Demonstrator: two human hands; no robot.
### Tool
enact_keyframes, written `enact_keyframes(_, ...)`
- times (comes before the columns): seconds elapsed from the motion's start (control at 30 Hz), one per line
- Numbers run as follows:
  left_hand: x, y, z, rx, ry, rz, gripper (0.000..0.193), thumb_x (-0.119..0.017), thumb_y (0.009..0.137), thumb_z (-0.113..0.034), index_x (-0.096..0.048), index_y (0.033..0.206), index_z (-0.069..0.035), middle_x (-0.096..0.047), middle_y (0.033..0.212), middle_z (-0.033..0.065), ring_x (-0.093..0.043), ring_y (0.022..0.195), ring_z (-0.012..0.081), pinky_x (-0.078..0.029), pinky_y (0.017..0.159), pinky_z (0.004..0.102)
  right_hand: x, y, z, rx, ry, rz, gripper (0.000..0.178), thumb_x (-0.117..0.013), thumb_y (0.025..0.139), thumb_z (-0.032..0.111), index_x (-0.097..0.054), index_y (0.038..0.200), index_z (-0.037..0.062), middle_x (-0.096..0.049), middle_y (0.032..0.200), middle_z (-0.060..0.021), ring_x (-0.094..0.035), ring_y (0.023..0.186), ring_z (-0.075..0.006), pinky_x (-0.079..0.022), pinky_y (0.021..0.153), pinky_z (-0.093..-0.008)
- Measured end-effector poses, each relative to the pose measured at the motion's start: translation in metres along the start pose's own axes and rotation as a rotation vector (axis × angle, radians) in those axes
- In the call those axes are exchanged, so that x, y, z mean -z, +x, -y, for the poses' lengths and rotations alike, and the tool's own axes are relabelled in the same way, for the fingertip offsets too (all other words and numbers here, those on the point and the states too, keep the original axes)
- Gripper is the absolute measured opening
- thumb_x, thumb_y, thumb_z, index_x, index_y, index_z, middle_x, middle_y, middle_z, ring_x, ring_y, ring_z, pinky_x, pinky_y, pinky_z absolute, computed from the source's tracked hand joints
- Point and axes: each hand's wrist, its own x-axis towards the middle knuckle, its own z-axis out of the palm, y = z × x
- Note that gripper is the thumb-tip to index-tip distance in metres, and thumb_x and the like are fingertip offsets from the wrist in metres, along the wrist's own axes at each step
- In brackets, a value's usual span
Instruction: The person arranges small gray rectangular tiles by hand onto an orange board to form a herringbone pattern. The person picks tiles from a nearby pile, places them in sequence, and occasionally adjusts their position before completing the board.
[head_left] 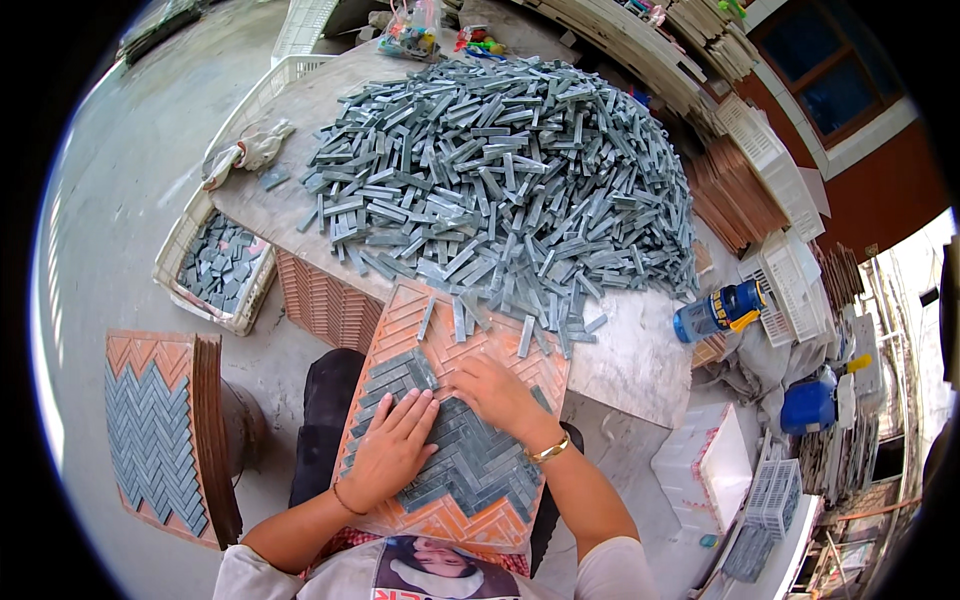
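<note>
An orange ridged tray (400, 325) lies across my lap, with narrow grey stone strips (480, 450) set in a herringbone pattern in its grooves. My left hand (392, 445) rests flat on the strips, its fingers stretched out. Just above and to the right, my right hand (495, 400) has its fingers bent and pressed together, the tips down on the pattern near the left fingertips. Whatever they pinch, if anything, is hidden. Several loose strips lie on the tray's far end, in front of a big heap of grey strips (500, 180) on the table.
At left stands a stack of trays (150, 440) topped with a strip-filled one. A white crate (165, 270) holds grey pieces. On the table (640, 350) are a blue bottle (715, 310) and a cloth (250, 150). A white box (705, 465) and blue jug (808, 403) stand at right.
</note>
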Motion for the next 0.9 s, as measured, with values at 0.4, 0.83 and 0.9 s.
enact_keyframes(0.4, -0.011, -0.003, -0.004, -0.062, 0.032, 0.041, 0.066, -0.062, 0.084, -0.036, -0.042, 0.137, -0.001, -0.040, 0.144, 0.0147, -0.036, 0.135, 0.0283, -0.023, 0.112, 0.0463, -0.013, 0.022, -0.009, -0.463, -0.106, -0.290, 0.021, -0.072, 0.077, 0.016, -0.060, 0.087, 0.0023, -0.065, 0.079, -0.0116, -0.063, 0.072, -0.0288, -0.050, 0.064, -0.0374)
enact_keyframes(0.83, -0.007, -0.006, -0.008, -0.033, 0.036, 0.065, 0.069, -0.058, 0.086, -0.041, -0.040, 0.138, 0.000, -0.037, 0.146, 0.0152, -0.032, 0.137, 0.0282, -0.021, 0.113, 0.0456, 0.016, -0.006, -0.024, -0.271, 0.173, -0.190, 0.015, -0.062, 0.084, 0.011, -0.063, 0.093, -0.0007, -0.062, 0.087, -0.0172, -0.059, 0.080, -0.0328, -0.047, 0.072, -0.0389)
enact_keyframes(0.9, -0.007, -0.006, -0.009, -0.034, 0.038, 0.068, 0.069, -0.059, 0.086, -0.041, -0.041, 0.138, 0.000, -0.036, 0.146, 0.0151, -0.032, 0.137, 0.0283, -0.021, 0.113, 0.0456, 0.017, -0.009, -0.024, -0.299, 0.205, -0.071, 0.013, -0.060, 0.085, 0.009, -0.063, 0.093, -0.0013, -0.062, 0.085, -0.0150, -0.059, 0.081, -0.0305, -0.046, 0.073, -0.0358)
